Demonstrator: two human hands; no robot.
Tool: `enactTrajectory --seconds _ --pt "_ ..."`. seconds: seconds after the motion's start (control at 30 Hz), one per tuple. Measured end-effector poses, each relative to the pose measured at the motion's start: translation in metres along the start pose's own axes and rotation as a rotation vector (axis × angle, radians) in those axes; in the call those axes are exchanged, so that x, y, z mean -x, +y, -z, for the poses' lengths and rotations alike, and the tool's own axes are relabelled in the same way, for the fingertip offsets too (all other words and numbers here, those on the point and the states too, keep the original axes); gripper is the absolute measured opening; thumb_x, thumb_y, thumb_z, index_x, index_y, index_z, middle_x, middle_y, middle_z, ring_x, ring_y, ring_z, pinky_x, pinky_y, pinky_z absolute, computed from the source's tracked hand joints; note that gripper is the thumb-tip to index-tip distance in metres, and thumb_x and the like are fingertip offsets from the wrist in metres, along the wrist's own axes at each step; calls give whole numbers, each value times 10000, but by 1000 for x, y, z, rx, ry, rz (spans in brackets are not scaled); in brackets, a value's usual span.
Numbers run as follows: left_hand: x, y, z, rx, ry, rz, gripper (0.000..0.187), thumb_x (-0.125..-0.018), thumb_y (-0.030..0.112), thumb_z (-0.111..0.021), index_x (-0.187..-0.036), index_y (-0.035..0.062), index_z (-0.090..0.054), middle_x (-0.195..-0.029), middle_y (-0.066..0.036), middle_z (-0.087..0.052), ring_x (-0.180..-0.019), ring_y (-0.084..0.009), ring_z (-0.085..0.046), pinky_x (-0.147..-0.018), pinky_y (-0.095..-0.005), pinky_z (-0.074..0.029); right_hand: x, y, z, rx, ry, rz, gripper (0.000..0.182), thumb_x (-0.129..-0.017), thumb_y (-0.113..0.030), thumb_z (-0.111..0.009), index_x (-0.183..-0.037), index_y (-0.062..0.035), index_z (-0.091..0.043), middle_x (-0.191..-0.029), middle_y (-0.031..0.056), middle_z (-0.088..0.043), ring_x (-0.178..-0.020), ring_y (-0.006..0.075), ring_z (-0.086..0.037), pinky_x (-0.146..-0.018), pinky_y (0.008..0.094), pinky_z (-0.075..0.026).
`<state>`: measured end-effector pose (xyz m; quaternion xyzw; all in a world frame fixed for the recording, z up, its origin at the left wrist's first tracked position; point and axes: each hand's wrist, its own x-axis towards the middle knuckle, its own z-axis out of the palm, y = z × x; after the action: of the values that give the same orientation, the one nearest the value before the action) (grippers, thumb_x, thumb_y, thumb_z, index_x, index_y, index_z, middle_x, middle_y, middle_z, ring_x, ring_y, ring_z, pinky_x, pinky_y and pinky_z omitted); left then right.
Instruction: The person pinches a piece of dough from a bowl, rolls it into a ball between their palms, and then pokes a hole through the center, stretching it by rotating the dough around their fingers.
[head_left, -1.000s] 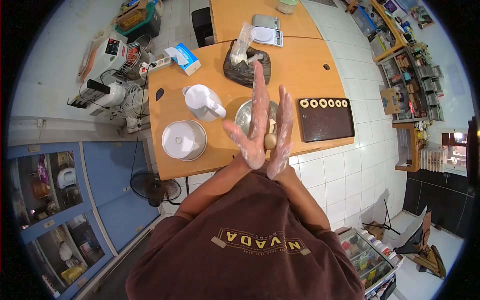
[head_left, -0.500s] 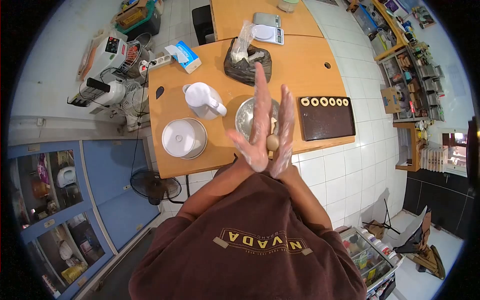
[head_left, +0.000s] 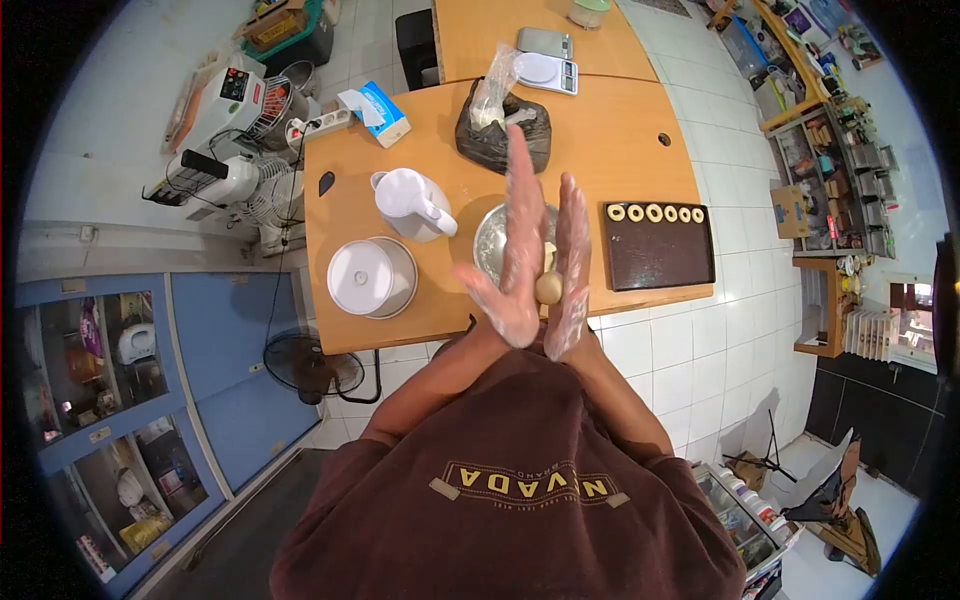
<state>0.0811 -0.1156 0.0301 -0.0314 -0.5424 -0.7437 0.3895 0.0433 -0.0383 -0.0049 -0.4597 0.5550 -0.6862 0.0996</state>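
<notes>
A small tan dough ball (head_left: 548, 288) is pressed between my two flat palms, both in clear plastic gloves. My left hand (head_left: 515, 240) stands upright with fingers stretched toward the table's far side. My right hand (head_left: 570, 262) lies flat against the ball from the right. Behind the hands sits a metal bowl (head_left: 487, 240) with more dough in it. To the right lies a dark baking tray (head_left: 655, 250) with a row of several ring-shaped dough pieces (head_left: 655, 213) along its far edge.
On the wooden table (head_left: 600, 150): a white jug (head_left: 410, 203), a white lidded round container (head_left: 368, 278), a black bag (head_left: 502, 135), a blue box (head_left: 384, 112) and a kitchen scale (head_left: 545, 70). A mixer and fan stand at the left.
My palms have slid slightly against each other with the dough ball between them. The camera view has shifted a little; nothing on the table has moved.
</notes>
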Motion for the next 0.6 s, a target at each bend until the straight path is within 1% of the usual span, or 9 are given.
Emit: enactTrajectory --seconds 0.03,0.13,0.2,0.3,0.33,0.4,0.5,0.53,0.6 --pt "-5 0 6 5 56 59 1301 -778 1000 18 -1668 55 107 -1752 -145 163 -1614 -321 144 -1276 -527 88 6 6 1 30 -46 45 1015 -1012 -772 -184 -1677 -17 -47 -1747 233 -45 -1617 396 -60 -1280 551 -58" --pt "-7 -18 20 -131 25 -9 1300 -795 1000 -23 -1676 48 64 -1763 -135 111 -1621 -291 116 -1282 -497 85 10 14 0 43 -110 108 987 -1028 -729 -227 -1672 3 -81 -1743 249 -57 -1617 403 -53 -1279 542 -35" --pt "-4 -20 15 -201 -1 -21 1287 -805 994 -33 -1678 53 55 -1756 -155 133 -1616 -313 131 -1281 -511 75 -1 16 1 12 -101 133 978 -1030 -720 -239 -1672 5 -100 -1741 254 -62 -1617 407 -49 -1278 539 -35" --pt "4 -22 9 -249 -66 -62 1289 -800 990 -5 -1681 49 28 -1742 -194 168 -1607 -353 155 -1272 -549 66 -36 -23 0 75 3 -65 1007 -1016 -767 -179 -1678 -23 -29 -1741 260 -9 -1616 419 -10 -1278 555 -30" --pt "4 -19 4 -240 -73 -72 1294 -796 990 6 -1680 45 27 -1740 -199 171 -1606 -360 159 -1270 -555 66 -45 -12 4 -38 37 -57 1016 -1011 -776 -178 -1677 -23 -30 -1741 259 -8 -1617 417 -12 -1277 557 -34" --pt "-2 -5 -13 -162 -7 -70 1303 -794 993 4 -1671 31 65 -1751 -173 147 -1611 -342 150 -1275 -527 69 -48 0 12 -133 17 -52 1010 -1015 -767 -184 -1674 -12 -51 -1739 260 -27 -1615 415 -33 -1278 553 -42" --pt "-14 -7 -18 -154 174 -63 1311 -777 992 60 -1672 35 71 -1760 -159 108 -1622 -311 104 -1280 -492 74 -42 9 26 -98 -157 -53 965 -1046 -714 -209 -1666 20 -108 -1734 264 -84 -1611 411 -90 -1282 534 -55" --pt "-24 -5 -14 -201 213 -25 1311 -776 992 63 -1673 37 66 -1761 -158 100 -1624 -306 90 -1281 -487 74 -41 3 32 -8 -261 -111 1055 -984 -817 -130 -1683 -34 -29 -1745 241 -24 -1612 420 -56 -1266 581 -94" --pt "-35 -16 -9 -216 275 18 1294 -788 982 67 -1680 45 40 -1764 -152 80 -1627 -290 55 -1282 -479 79 -38 2 36 -32 -298 -26 1057 -982 -821 -146 -1684 -39 -32 -1744 246 -24 -1613 419 -55 -1267 579 -98"
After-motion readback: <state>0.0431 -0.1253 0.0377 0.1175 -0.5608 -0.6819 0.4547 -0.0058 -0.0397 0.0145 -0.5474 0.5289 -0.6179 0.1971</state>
